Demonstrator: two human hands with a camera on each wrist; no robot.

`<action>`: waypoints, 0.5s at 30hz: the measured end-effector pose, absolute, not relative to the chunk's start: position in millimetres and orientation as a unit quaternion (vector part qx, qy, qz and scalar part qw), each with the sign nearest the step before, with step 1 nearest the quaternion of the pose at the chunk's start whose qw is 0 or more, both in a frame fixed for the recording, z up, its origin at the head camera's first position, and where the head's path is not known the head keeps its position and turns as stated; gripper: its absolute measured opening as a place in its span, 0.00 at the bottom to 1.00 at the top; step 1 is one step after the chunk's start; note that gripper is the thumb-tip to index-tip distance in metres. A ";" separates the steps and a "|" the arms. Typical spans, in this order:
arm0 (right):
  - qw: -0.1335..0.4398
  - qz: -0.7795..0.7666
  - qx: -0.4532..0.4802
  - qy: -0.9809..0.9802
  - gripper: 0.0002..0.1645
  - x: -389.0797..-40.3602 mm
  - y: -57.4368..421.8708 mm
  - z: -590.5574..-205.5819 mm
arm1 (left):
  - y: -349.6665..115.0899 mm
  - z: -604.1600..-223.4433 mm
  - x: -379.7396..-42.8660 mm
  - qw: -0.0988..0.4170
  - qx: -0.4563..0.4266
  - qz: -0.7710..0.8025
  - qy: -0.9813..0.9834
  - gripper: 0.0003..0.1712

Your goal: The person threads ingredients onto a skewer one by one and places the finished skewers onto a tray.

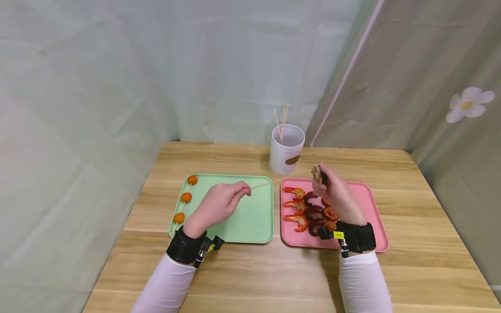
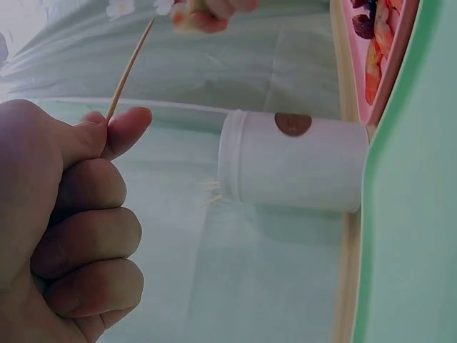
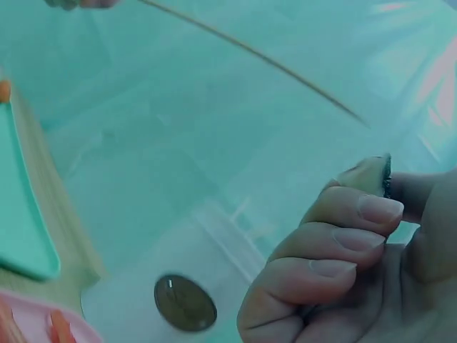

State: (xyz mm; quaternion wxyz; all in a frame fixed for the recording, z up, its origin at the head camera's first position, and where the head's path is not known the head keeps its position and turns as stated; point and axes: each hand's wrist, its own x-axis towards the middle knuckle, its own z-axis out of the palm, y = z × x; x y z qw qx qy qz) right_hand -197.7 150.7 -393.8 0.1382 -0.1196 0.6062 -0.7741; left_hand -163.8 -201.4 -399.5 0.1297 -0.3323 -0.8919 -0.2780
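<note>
Over the green tray (image 1: 246, 221), my left hand (image 1: 219, 202) pinches one end of a thin bamboo skewer (image 1: 282, 178) between thumb and forefinger, the other fingers curled. The skewer slants up to the right. My right hand (image 1: 340, 200), above the pink tray (image 1: 369, 208), holds a small pale food piece with a dark edge (image 3: 368, 175) between thumb and fingers; its exact kind is unclear. In the right wrist view the skewer's tip appears just apart from this piece. Below lie shrimp (image 1: 300, 222), dark curled tentacles (image 1: 313, 227) and brownish-orange round pieces (image 1: 330, 213), partly hidden by the right hand.
Three orange balls (image 1: 186, 197) on a skewer lie along the green tray's left side. Behind the trays stands a white cup (image 1: 282, 157) with several skewers (image 1: 284, 116) sticking up. A curtain (image 1: 235, 78) hangs behind the wooden table (image 1: 250, 278).
</note>
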 end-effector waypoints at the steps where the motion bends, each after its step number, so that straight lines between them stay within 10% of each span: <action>1: 0.132 -0.774 -0.129 0.606 0.25 -197.2 147.8 -392.9 | -200.5 -398.6 -163.0 0.129 -0.334 -0.275 -0.892 0.07; 15: 0.105 -0.771 -0.126 0.616 0.25 -188.1 142.6 -384.9 | -195.5 -396.1 -159.0 0.111 -0.333 -0.271 -0.896 0.08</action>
